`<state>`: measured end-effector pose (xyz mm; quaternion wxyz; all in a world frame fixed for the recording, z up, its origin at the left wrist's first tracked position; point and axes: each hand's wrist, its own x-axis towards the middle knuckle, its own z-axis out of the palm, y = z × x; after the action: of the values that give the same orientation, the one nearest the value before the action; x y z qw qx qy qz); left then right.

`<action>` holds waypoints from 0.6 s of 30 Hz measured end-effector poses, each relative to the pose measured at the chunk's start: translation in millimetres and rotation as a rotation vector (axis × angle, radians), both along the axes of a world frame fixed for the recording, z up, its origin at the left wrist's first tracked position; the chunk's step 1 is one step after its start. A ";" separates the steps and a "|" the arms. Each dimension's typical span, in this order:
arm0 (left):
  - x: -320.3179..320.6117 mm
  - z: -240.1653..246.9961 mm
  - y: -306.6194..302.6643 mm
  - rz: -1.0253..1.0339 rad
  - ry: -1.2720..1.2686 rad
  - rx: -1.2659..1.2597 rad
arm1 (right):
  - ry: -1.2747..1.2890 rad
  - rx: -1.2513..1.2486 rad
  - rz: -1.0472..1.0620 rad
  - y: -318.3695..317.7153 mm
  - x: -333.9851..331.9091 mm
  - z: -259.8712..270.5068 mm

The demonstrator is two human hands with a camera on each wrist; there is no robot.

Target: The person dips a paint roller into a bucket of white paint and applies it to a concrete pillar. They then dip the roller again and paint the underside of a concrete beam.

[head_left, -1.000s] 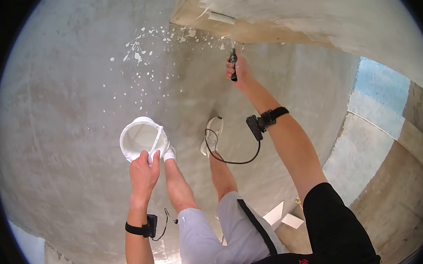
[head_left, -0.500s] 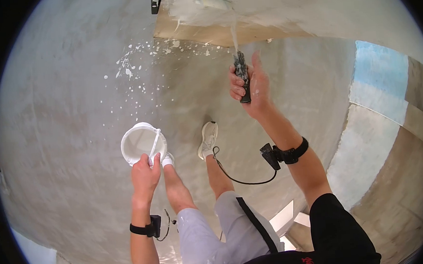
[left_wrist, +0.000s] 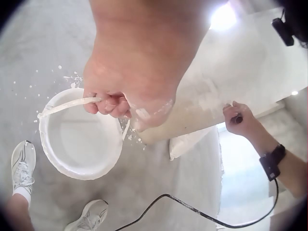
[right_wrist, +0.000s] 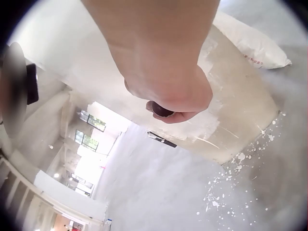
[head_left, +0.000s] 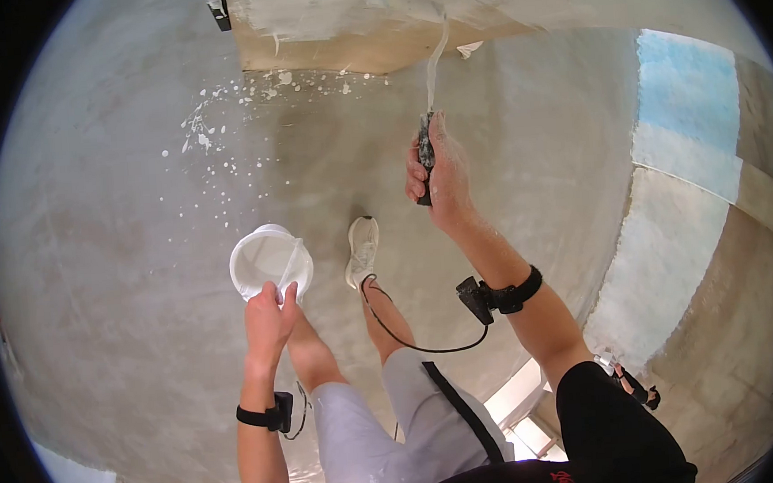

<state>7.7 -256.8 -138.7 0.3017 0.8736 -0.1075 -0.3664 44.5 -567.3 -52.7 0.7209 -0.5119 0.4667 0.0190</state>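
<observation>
My left hand (head_left: pixel 270 324) grips the bail handle of a white bucket (head_left: pixel 239 266) hanging in front of my legs. In the left wrist view, the fingers curl round the pale handle (left_wrist: pixel 67 105) above the bucket's round opening. My right hand (head_left: pixel 446 171) is wrapped round the black handle (head_left: pixel 425 155) of a paint roller, its thumb lying up along it. The roller's whitened metal rod (head_left: pixel 434 66) runs up to the wall, where the roller head hardly shows. From the right wrist view, the butt of the handle (right_wrist: pixel 162 110) pokes out of the fist.
Ahead stands a wall (head_left: pixel 322 55), tan low down with white coating above. White splatter (head_left: pixel 203 139) dots the grey floor by its foot. A white sack (right_wrist: pixel 252 41) lies beside it. A black object (head_left: pixel 218 10) is at the wall's left corner. A cable (head_left: pixel 411 348) loops from my right wrist.
The roller head has gone up the wall, nearly out of sight. My right thumb, raised off the handle half a second ago, lies along it now. Wall and splatter have shifted left in view.
</observation>
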 end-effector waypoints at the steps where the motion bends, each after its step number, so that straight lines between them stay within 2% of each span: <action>1: -2.4 0.0 1.3 -0.021 0.015 0.007 | -0.003 -0.002 -0.004 -2.8 -4.6 -2.4; 3: -12.4 -0.8 1.8 -0.034 0.010 0.011 | 0.001 0.057 0.000 -10.5 -10.5 -7.4; 6: -21.1 -1.6 2.9 -0.047 0.010 0.011 | -0.074 0.015 0.056 -22.3 -7.7 -24.8; 10: -29.9 -9.6 9.5 -0.039 0.032 0.023 | -0.076 0.054 0.026 -22.2 0.6 -60.8; 12: -33.4 -10.8 12.4 -0.040 0.030 0.035 | -0.034 0.148 0.004 -21.7 4.1 -76.2; 18: -31.0 -11.5 39.5 -0.011 0.022 0.023 | 0.101 0.148 -0.023 -21.4 23.5 -159.3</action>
<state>-23.3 -217.3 -150.2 0.2907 0.8723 -0.1047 -0.3789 68.0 -588.6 -212.1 0.7325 -0.4503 0.5056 0.0707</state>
